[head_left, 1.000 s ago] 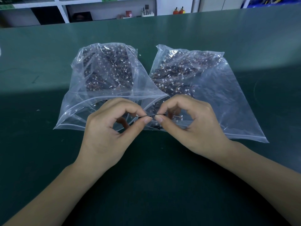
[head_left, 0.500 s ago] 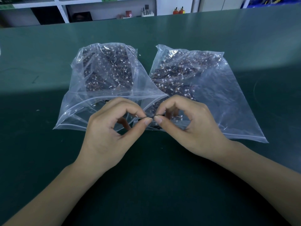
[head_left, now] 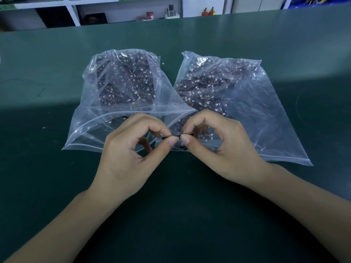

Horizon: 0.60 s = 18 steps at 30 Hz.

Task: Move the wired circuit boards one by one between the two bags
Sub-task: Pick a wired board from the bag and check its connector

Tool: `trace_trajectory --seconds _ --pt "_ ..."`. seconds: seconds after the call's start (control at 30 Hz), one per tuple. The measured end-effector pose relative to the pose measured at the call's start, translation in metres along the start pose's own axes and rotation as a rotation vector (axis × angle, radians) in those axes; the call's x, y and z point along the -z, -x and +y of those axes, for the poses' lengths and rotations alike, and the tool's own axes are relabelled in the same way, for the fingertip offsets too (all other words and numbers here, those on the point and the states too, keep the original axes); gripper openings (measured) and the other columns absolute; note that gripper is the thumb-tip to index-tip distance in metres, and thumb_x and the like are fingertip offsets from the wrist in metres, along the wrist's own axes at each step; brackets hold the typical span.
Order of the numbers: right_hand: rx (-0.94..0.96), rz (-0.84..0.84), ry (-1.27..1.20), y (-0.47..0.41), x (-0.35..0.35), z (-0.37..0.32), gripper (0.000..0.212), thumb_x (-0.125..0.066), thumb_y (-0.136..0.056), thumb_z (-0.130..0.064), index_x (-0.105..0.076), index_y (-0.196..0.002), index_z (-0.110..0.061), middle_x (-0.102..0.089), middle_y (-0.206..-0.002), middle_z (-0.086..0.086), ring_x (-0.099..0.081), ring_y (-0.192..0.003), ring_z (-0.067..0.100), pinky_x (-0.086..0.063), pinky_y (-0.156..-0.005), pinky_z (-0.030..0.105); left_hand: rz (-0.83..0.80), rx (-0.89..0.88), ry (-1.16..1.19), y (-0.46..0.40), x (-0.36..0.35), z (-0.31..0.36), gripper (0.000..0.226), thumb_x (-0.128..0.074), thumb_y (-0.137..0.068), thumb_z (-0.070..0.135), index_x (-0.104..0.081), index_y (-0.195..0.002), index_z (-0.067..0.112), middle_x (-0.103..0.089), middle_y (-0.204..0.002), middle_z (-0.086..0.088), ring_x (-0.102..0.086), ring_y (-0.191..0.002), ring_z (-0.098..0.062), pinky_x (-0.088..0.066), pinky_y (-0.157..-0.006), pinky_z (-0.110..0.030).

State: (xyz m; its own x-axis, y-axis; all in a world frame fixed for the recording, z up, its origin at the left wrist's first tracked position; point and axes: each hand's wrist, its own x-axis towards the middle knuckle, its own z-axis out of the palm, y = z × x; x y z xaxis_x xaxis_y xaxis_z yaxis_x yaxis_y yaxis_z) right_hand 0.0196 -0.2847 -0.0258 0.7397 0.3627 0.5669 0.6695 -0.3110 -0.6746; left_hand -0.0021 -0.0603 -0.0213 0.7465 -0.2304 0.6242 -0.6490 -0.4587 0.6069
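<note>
Can barely make out the circuit board (head_left: 177,137), mostly covered by thumbs of left hand (head_left: 131,149) and right hand (head_left: 224,147). Boards inside both bags too tiny and jumbled to count. Shelf (head_left: 121,8) clutter way too small.

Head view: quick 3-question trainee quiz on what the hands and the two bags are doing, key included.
1. True or false: both hands pinch the same small board.
2. Which bag's mouth edge overlaps the other? A) left bag B) right bag
3. Fill in: both bags lie on the ____ table.

Key:
1. True: the left hand and the right hand pinch one small dark circuit board between thumb and forefinger.
2. A: the left bag has its corner over the right bag.
3. Green: the table.
</note>
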Motion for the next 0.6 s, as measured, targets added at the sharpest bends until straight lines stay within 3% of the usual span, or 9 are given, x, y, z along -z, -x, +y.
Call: trace_trajectory --seconds 0.13,0.23,0.37,0.5,0.6 --pt "-0.019 -0.053 0.171 0.0 0.0017 0.0016 0.028 -0.078 -0.091 -0.026 -0.062 -0.115 -0.022 -0.065 -0.105 -0.018 -0.065 -0.094 0.014 -0.051 -0.089 0.034 0.072 0.028 -0.052 -0.0003 0.002 -0.0018 0.004 -0.075 -0.1 0.019 -0.076 -0.102 0.017 -0.07 -0.1 0.009 -0.069 -0.094 -0.017 -0.054 -0.071 -0.023" --pt "0.015 -0.114 0.38 -0.0004 0.0007 0.0054 0.039 -0.08 -0.081 -0.018 -0.062 -0.116 -0.019 -0.048 -0.099 -0.028 -0.055 -0.091 0.008 -0.045 -0.092 0.029 0.077 0.046 -0.08 -0.0007 0.0035 -0.0041 0.005 -0.073 -0.099 0.015 -0.077 -0.102 0.015 -0.069 -0.099 0.009 -0.069 -0.093 -0.017 -0.054 -0.071 -0.024" --pt "-0.04 -0.14 0.429 -0.0025 0.0025 0.0047 0.038 -0.073 -0.079 -0.005 -0.059 -0.11 -0.022 -0.055 -0.1 -0.019 -0.053 -0.09 0.008 -0.046 -0.088 0.03 0.005 -0.001 -0.112 0.0001 0.0021 -0.0033 0.007 -0.07 -0.1 0.011 -0.076 -0.099 0.012 -0.07 -0.1 0.007 -0.068 -0.093 -0.019 -0.054 -0.069 -0.029" --pt "-0.062 -0.023 0.348 -0.0024 0.0056 0.0041 0.031 -0.067 -0.083 0.002 -0.062 -0.103 -0.022 -0.059 -0.096 -0.019 -0.057 -0.089 0.009 -0.045 -0.08 0.024 -0.064 -0.028 -0.14 0.0016 0.0012 -0.0058 0.008 -0.071 -0.098 0.01 -0.075 -0.092 0.014 -0.069 -0.099 0.007 -0.068 -0.093 -0.022 -0.053 -0.065 -0.038" --pt "-0.052 0.024 0.328 -0.0022 0.0055 0.0021 0.03 -0.068 -0.084 0.004 -0.064 -0.102 -0.02 -0.061 -0.096 -0.016 -0.059 -0.089 0.012 -0.049 -0.079 0.03 -0.076 -0.046 -0.219 0.0034 -0.0002 -0.0084 0.006 -0.074 -0.096 0.016 -0.079 -0.093 0.018 -0.069 -0.104 0.009 -0.068 -0.098 -0.021 -0.054 -0.066 -0.041"
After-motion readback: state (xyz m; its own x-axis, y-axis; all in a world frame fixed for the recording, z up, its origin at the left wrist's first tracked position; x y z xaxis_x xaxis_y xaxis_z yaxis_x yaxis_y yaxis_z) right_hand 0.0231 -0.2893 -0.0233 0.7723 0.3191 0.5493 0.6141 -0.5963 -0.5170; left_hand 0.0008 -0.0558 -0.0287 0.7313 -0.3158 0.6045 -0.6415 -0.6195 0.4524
